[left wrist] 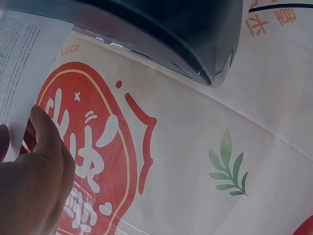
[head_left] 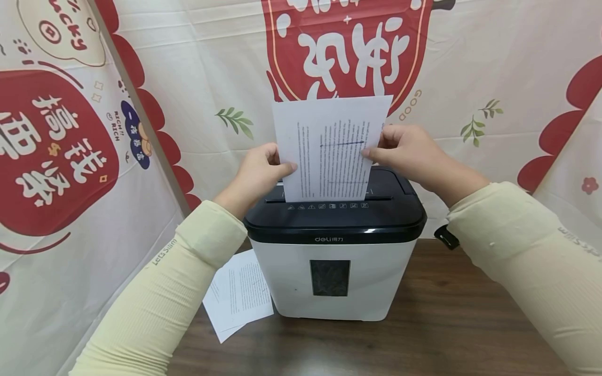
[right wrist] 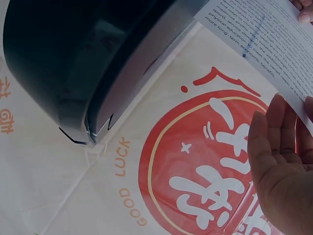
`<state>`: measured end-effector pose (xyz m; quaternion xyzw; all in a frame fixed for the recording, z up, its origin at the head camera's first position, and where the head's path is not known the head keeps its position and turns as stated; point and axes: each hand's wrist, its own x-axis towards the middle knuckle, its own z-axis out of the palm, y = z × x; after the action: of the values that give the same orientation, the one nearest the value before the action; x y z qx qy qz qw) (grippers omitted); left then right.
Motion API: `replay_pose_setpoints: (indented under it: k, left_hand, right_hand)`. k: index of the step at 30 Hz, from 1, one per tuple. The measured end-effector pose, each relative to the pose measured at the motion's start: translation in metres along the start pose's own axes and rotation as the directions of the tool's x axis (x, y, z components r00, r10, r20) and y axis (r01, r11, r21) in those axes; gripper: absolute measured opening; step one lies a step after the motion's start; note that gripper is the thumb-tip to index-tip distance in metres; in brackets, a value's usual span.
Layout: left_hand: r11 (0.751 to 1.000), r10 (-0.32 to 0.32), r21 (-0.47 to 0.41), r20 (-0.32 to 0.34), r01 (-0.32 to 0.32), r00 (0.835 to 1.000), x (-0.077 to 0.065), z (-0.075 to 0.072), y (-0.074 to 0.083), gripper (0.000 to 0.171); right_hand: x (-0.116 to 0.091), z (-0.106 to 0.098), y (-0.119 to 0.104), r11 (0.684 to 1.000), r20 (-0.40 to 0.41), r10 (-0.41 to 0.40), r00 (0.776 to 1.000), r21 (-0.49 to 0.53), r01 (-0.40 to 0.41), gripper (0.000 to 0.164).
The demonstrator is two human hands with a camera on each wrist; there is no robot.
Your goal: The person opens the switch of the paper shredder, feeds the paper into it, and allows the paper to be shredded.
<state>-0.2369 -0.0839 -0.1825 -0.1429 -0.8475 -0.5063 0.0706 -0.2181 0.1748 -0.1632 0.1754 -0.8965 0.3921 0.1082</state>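
A printed sheet of paper (head_left: 329, 151) with a blue pen line stands upright, its lower edge at the slot of a paper shredder (head_left: 338, 224). My left hand (head_left: 258, 172) pinches the sheet's left edge between thumb and fingers. On the opposite edge, a little higher, my right hand (head_left: 414, 154) pinches it the same way. The left wrist view has the left hand (left wrist: 39, 171) at the sheet's edge, below the dark shredder top. In the right wrist view, the right hand (right wrist: 283, 152) curves behind the paper (right wrist: 259, 49).
Loose printed sheets (head_left: 242, 292) lie on the brown wooden table (head_left: 329, 344), left of the shredder. A small black object (head_left: 447, 236) sits by the right sleeve. White cloth with red designs (head_left: 202, 68) hangs behind and along both sides.
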Motion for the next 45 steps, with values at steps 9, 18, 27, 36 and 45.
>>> replay_pose_setpoints:
  k: [9,18,27,36,45]
  left_hand:
    - [1.000,0.004,0.011,0.027,-0.005,1.000,-0.0046,-0.0015,-0.0005,0.027]
    - [0.999,0.020,0.033,0.048,-0.022,0.999,-0.0058,-0.0012,-0.0032,0.030]
    - [0.999,0.006,0.047,0.048,-0.008,0.999,-0.0069,-0.0020,-0.0009,0.031]
    - [0.999,0.017,0.044,0.037,-0.019,0.999,-0.0057,-0.0012,-0.0010,0.032]
    - [0.998,-0.006,0.067,0.028,0.004,1.000,-0.0028,-0.0009,-0.0009,0.031]
  right_hand:
    - [-0.0007,0.0011,-0.0039,1.000,0.007,-0.010,1.000,-0.025,0.010,0.045]
    - [0.0017,0.0049,-0.0028,0.999,0.046,0.025,0.999,-0.034,-0.023,0.041]
    - [0.0016,0.0060,-0.0032,0.999,0.043,0.009,0.999,-0.047,-0.007,0.040]
    - [0.0028,0.0064,-0.0024,0.999,0.053,0.012,0.999,-0.042,-0.009,0.042]
    - [0.0055,0.0083,-0.0008,0.998,0.067,0.031,0.997,-0.061,-0.026,0.041]
